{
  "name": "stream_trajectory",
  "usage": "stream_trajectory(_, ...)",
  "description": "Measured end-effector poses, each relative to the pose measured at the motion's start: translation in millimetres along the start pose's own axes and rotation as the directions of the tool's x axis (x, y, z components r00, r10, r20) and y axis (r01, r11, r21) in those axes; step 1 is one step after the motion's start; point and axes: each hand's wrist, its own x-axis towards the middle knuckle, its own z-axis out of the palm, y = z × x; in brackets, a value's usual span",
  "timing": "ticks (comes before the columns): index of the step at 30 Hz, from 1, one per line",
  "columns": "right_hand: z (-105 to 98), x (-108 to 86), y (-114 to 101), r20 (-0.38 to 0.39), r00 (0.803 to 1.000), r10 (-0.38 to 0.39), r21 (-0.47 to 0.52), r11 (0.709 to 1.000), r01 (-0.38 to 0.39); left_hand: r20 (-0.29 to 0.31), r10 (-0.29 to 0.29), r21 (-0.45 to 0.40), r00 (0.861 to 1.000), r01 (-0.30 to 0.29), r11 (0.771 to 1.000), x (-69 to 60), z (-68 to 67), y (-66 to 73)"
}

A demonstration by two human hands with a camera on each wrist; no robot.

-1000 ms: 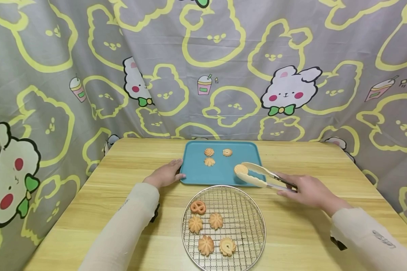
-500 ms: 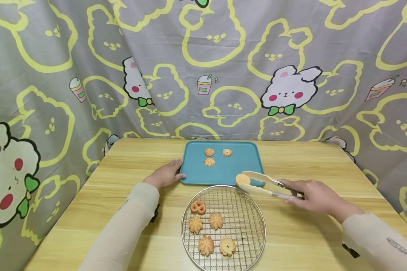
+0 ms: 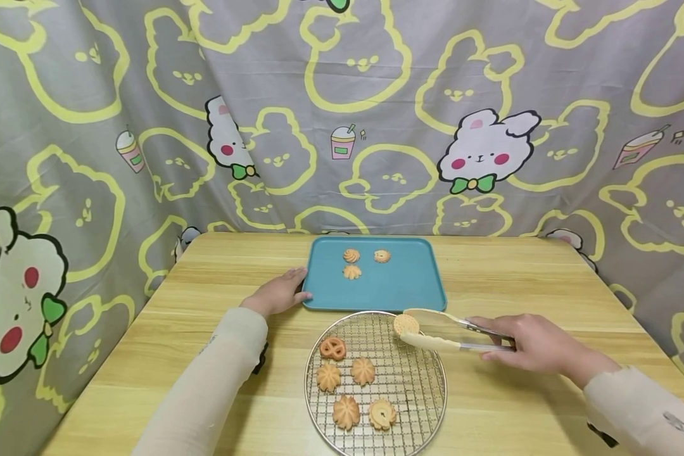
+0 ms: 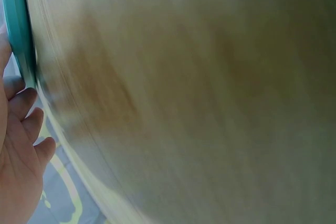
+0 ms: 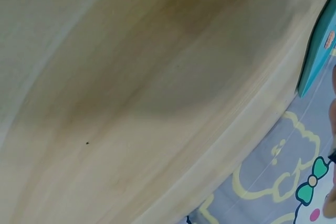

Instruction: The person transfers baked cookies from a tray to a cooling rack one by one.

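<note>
In the head view my right hand (image 3: 538, 343) grips a pair of tongs (image 3: 433, 342) with pale scalloped tips. Between those tips is a round, dotted biscuit (image 3: 406, 325), over the far right part of a round wire cooling rack (image 3: 446, 386). My left hand (image 3: 275, 292) holds the left edge of a blue tray (image 3: 399, 278), its thumb over the rim. The left wrist view shows its fingers (image 4: 32, 124) bent beside the tray's edge. Three cookies lie on the tray, among them a swirled cookie (image 3: 351, 256).
A pretzel-shaped cookie (image 3: 333, 349), several flower-shaped cookies, one being a cookie (image 3: 363, 372) near the middle, and a ring-like cookie (image 3: 382, 414) lie on the rack. The wooden table (image 3: 205, 278) runs back to a patterned curtain (image 3: 285, 190).
My right hand has brought the tongs and the round biscuit from over the tray toward me, to above the rack's far edge. The left hand stays at the tray.
</note>
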Motion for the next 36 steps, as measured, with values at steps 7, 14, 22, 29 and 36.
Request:
stream_trajectory(7, -3, -4.5, -2, 0.024, 0.998, -0.055, 0.068, 0.996, 0.053, -0.004, 0.004, -0.004, 1.000, -0.004, 1.000, -0.5, -0.4, 1.0)
stream_trajectory(14, -5, -9.0, -8, 0.054, 0.994, -0.100, 0.083, 0.992, 0.096, 0.002, -0.007, -0.010, 1.000, 0.007, 1.000, -1.7, -1.1, 2.1)
stream_trajectory(22, -4, -10.4, -14, 0.042, 0.981, -0.192, 0.090, 0.978, 0.187, 0.002, 0.001, -0.003, 1.000, -0.001, 1.000, -1.0, -1.5, 1.5)
stream_trajectory(29, -4, -11.8, -16, 0.043, 0.970, -0.240, 0.078, 0.969, 0.236, 0.006, 0.002, -0.001, 1.000, -0.002, 1.000, -3.0, -3.3, 4.5)
stream_trajectory(36, -5, -13.1, -16, 0.049, 0.955, -0.292, 0.078, 0.954, 0.288, 0.002, 0.009, -0.009, 1.000, -0.008, 1.000, -4.0, -5.0, 5.8)
